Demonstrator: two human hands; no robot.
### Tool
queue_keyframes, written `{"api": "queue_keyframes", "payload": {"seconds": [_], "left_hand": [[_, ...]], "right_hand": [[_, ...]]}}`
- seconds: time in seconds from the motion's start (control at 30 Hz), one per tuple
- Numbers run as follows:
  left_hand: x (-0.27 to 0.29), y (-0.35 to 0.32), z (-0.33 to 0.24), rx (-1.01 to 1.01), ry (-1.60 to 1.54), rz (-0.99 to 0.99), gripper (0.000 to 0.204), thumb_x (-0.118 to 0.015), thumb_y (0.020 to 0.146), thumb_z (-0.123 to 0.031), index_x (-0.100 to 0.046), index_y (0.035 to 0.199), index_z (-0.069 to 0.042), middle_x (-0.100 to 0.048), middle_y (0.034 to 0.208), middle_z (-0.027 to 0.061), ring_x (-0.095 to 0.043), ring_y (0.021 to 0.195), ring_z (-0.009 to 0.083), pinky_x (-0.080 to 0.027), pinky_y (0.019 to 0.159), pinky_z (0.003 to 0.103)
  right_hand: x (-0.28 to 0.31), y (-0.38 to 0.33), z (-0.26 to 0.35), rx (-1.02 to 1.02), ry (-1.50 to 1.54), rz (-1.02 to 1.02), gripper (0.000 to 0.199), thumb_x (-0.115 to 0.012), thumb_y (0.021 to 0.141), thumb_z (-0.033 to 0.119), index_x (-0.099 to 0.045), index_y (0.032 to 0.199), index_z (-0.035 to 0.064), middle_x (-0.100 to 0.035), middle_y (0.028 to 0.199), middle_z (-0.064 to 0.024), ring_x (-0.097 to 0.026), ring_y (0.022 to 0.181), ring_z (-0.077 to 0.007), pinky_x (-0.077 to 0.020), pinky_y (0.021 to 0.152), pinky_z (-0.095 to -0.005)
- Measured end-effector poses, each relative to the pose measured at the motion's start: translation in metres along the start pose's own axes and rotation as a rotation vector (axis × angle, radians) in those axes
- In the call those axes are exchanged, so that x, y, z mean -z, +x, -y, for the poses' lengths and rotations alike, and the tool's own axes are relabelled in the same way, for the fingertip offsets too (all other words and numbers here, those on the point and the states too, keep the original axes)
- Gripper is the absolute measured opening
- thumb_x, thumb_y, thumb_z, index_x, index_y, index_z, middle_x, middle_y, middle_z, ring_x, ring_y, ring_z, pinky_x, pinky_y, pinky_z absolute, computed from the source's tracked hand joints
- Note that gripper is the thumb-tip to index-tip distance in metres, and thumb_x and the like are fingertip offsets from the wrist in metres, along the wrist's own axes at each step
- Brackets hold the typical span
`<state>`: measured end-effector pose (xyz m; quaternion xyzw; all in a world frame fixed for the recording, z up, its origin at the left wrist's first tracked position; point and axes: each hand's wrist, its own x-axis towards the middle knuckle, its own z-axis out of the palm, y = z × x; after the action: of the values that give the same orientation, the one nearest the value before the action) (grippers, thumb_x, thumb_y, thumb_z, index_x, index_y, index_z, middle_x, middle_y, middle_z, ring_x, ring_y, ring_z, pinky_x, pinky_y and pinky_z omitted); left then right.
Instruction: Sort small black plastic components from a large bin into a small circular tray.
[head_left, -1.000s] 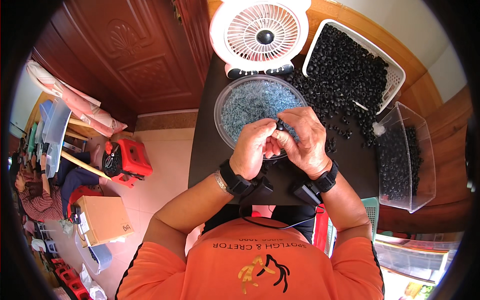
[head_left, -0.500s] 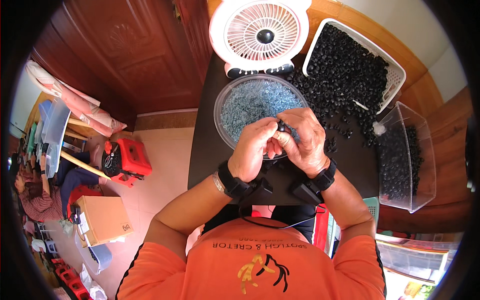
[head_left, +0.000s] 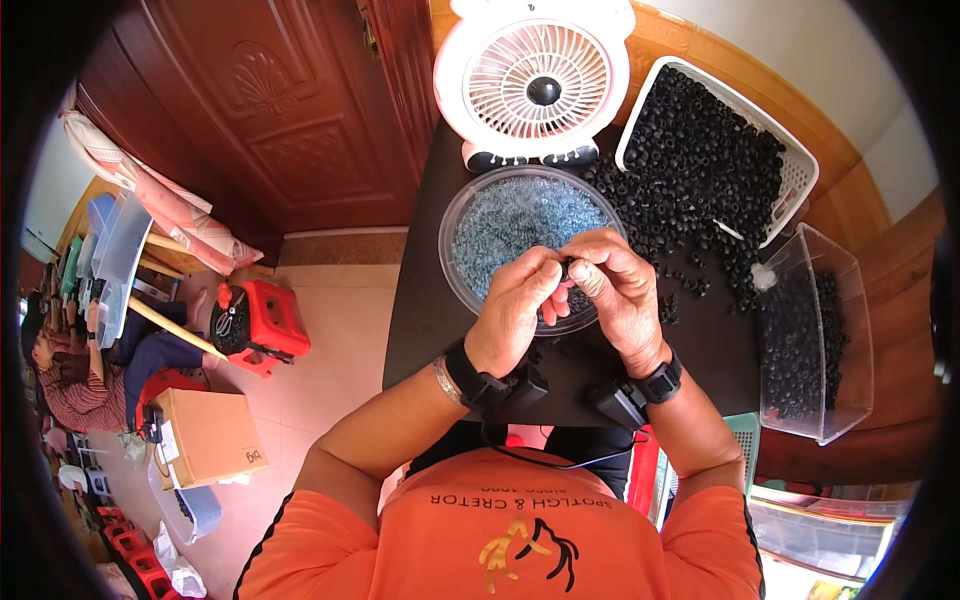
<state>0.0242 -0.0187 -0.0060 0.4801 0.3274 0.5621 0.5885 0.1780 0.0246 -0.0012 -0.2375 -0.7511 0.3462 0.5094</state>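
Observation:
Over the near edge of a round clear tub (head_left: 447, 262), my left hand (head_left: 508, 318) and my right hand (head_left: 628, 300) meet fingertip to fingertip. Between their thumbs and forefingers they pinch a small black ring-like part (head_left: 567, 268), mostly covered by the fingers. Both hands are closed on it. The tub holds a heap of small pale-blue translucent pieces (head_left: 520, 215). To its right, many small black ring-shaped parts (head_left: 700, 150) spill from a tilted white basket (head_left: 798, 178) onto the dark table (head_left: 420, 320).
A white fan (head_left: 543, 90) stands behind the tub. At the right, a clear plastic bin (head_left: 848, 395) holds more black parts. Black devices (head_left: 615, 403) with a cable lie near the table's front edge. On the left are a red stool (head_left: 275, 320), a cardboard box (head_left: 215, 430) and another person (head_left: 85, 385).
The whole view has shifted slightly, so the table and tub sit lower and farther right. My hands stay together on the small black part, with the fingers slightly rearranged.

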Motion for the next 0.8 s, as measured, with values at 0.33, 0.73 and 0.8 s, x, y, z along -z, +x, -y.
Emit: {"api": "queue_keyframes", "payload": {"seconds": [0.33,0.73,0.8], "left_hand": [[0.002,0.003,0.0,-0.005,0.143,-0.018,0.032,-0.046,0.098,-0.033,-0.055,0.095,-0.002,-0.054,0.075,0.0014,-0.051,0.068,0.008,-0.039,0.061,0.021],[0.0,0.002,0.001,-0.029,0.21,-0.016,0.031,-0.046,0.098,-0.032,-0.054,0.094,-0.002,-0.054,0.075,0.0018,-0.052,0.067,0.0089,-0.04,0.058,0.021],[0.0,0.003,0.002,0.066,0.056,-0.038,0.031,-0.045,0.098,-0.033,-0.054,0.091,-0.004,-0.053,0.075,0.0012,-0.052,0.065,0.0094,-0.04,0.057,0.022]], "right_hand": [[0.002,0.002,0.01,-0.374,0.355,0.006,0.008,-0.063,0.088,0.008,-0.063,0.092,0.0004,-0.065,0.088,-0.003,-0.059,0.082,-0.0092,-0.0471,0.078,-0.0246],[-0.004,-0.002,0.018,-0.39,0.333,-0.041,0.007,-0.059,0.091,0.006,-0.06,0.092,-0.0009,-0.064,0.08,-0.0035,-0.059,0.073,-0.008,-0.048,0.069,-0.0223],[-0.006,-0.002,0.019,-0.377,0.321,-0.045,0.006,-0.058,0.092,0.005,-0.059,0.091,-0.0013,-0.064,0.079,-0.0042,-0.059,0.07,-0.0083,-0.0482,0.066,-0.0222]]}}
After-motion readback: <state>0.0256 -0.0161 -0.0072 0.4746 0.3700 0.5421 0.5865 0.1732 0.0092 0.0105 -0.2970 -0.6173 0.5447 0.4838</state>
